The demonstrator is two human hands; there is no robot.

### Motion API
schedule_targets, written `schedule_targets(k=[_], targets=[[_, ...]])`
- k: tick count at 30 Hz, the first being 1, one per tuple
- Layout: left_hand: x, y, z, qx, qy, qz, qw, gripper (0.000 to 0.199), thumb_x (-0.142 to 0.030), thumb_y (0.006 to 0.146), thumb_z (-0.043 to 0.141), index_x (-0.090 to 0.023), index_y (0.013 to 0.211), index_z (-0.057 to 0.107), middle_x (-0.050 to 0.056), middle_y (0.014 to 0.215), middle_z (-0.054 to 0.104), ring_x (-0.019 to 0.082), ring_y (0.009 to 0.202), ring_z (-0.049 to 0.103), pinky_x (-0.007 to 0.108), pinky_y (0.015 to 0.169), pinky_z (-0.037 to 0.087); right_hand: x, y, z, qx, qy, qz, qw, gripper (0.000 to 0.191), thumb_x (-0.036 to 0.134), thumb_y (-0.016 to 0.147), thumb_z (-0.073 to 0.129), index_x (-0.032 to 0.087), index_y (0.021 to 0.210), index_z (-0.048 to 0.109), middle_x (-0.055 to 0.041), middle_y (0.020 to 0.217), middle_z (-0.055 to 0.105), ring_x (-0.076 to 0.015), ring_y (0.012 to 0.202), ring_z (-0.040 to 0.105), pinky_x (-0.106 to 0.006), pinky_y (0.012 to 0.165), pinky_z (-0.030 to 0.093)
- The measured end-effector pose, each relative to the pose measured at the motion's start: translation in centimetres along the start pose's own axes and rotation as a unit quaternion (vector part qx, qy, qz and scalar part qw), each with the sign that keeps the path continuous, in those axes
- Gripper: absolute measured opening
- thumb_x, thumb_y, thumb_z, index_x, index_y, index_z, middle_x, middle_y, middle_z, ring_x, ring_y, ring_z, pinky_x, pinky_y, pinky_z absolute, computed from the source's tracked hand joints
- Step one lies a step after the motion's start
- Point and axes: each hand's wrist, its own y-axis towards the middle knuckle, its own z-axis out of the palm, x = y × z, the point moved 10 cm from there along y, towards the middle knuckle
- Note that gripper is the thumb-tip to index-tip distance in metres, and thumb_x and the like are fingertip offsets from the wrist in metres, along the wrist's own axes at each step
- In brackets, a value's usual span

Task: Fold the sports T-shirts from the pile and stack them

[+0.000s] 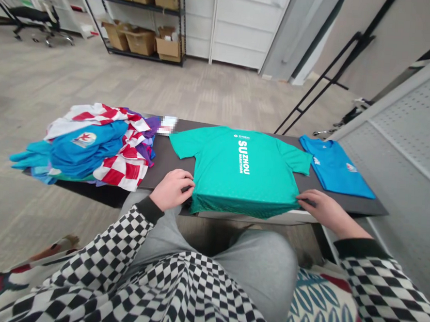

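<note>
A green T-shirt with white lettering lies spread flat on the dark table, its collar away from me and its lower edge hanging over the front. My left hand pinches the shirt's left side near the table's front edge. At the right side of the hem, my right hand has thumb and fingers closed on the fabric. To the right lies a folded blue T-shirt. A heap of blue, purple and red-and-white checked clothes covers the table's left end.
A grey perforated panel stands close by on the right. Beyond the table are a black metal stand, a shelf with cardboard boxes and an office chair. My knees are under the table's front edge.
</note>
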Motion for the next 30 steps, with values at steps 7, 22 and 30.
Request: schedule_targets(k=[7,22,30], targets=[[0.2,-0.2,-0.7,0.006,-0.005,-0.001,1.0,0.013,-0.03,0.103,0.072,-0.024,0.101,0.083,0.008,0.124,0.079,0.028,0.121,0.071,0.049,0.112,0.054,-0.9,-0.2,0.2,0.007,0.006,0.015,1.0,0.041,0.054,0.101,0.062,0.023,0.106,0.088,-0.0153,0.117,0.083,-0.0337,0.109,0.079,-0.05,0.106,0.062],[-2.9,-2.2,0.1,-0.034,0.054,0.01,0.998,0.019,-0.033,0.112,0.064,-0.027,0.115,0.082,0.007,0.118,0.081,0.028,0.116,0.07,0.052,0.114,0.05,0.2,-1.2,-0.3,-0.027,-0.001,0.003,1.0,0.04,0.057,0.103,0.066,0.023,0.114,0.086,-0.0153,0.125,0.08,-0.0332,0.114,0.078,-0.049,0.111,0.062],[-2.4,-2.9,1.0,-0.035,0.075,-0.025,0.996,0.019,-0.031,0.109,0.066,-0.031,0.12,0.083,0.009,0.129,0.078,0.033,0.126,0.067,0.056,0.115,0.048,0.7,-1.5,0.4,-0.011,-0.019,0.002,1.0,0.029,0.042,0.099,0.066,0.022,0.11,0.084,-0.0163,0.123,0.08,-0.0332,0.113,0.078,-0.052,0.111,0.062]])
